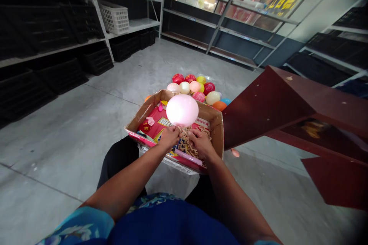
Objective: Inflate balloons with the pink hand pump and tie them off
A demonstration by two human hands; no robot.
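Observation:
A blown-up pale pink balloon (182, 110) stands up above the cardboard box (217, 130), its neck down between my hands. My left hand (169, 137) is closed in a pinch at the left of the balloon's neck. To the right, my right hand (200, 143) is pinched too, its fingertips on the tan crinkled cord (188, 148) just below the balloon. That cord lies in a tangled heap under both hands. A lilac tube (188, 157) rests along the box's near side. Fingers partly hide the balloon's neck.
Flat balloons (150, 121) lie in the box's left part. Beyond it, several inflated balloons (199, 97) sit on the grey floor (71, 122). A dark red wooden piece of furniture (258, 111) stands close at right. Shelves with black crates (51, 26) line the left wall.

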